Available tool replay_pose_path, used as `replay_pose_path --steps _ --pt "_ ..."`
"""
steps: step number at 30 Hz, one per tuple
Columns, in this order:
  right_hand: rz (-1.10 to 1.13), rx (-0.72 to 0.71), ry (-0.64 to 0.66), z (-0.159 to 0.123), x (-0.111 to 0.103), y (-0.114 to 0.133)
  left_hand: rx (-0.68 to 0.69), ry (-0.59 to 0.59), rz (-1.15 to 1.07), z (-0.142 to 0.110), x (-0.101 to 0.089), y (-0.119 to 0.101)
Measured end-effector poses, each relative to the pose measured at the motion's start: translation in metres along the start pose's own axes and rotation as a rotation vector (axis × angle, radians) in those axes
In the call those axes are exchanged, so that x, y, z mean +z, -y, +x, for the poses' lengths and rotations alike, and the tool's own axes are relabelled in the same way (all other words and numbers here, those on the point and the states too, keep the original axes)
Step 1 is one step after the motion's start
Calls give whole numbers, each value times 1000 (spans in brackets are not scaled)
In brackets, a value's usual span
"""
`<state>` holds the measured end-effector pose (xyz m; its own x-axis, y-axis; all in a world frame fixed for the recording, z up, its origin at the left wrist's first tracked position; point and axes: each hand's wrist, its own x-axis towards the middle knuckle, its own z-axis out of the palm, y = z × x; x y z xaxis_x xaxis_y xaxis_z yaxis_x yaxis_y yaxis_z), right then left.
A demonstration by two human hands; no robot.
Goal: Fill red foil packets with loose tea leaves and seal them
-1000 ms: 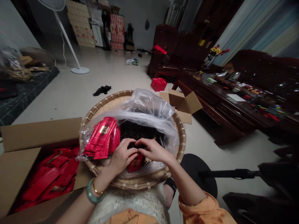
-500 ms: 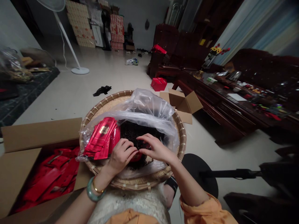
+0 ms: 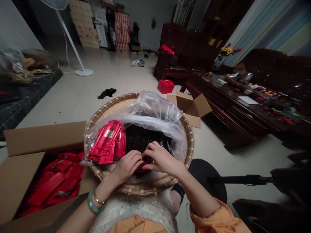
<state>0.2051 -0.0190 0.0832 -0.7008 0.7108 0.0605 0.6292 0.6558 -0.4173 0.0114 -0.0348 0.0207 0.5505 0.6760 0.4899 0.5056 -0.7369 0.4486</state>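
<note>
A round woven basket (image 3: 102, 111) rests on my lap, lined with a clear plastic bag (image 3: 155, 110) that holds a pile of dark loose tea leaves (image 3: 141, 137). A stack of flat red packets (image 3: 108, 142) lies in the bag's left part. My left hand (image 3: 127, 165) and my right hand (image 3: 161, 158) meet at the near edge of the leaves, fingers curled around a small red packet (image 3: 141, 166) that is mostly hidden between them.
An open cardboard box (image 3: 43, 161) full of red packets sits at my left. A small open carton (image 3: 191, 106) and a red box (image 3: 165, 86) lie on the floor beyond the basket. A long dark wooden table (image 3: 233, 106) stands at right, a fan stand (image 3: 84, 72) far left.
The red packet, upright and plainly visible a second ago, has sunk into the leaves between my hands. Both hands have closed tighter over it.
</note>
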Motion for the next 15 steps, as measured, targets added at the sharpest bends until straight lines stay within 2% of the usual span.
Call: replay_pose_path --steps 3,7,9,12,15 --pt "15 11 -62 1 3 -2 -25 0 -19 -1 0 0" --pt "84 143 -185 1 4 -12 -31 52 -7 -2 -2 2" --pt "130 154 -218 0 4 -14 -29 78 -1 -3 -4 2" --pt "210 42 -78 -2 3 -12 -9 83 -10 -4 -5 2" --pt "214 31 62 -4 6 -12 20 84 -25 -5 -5 1"
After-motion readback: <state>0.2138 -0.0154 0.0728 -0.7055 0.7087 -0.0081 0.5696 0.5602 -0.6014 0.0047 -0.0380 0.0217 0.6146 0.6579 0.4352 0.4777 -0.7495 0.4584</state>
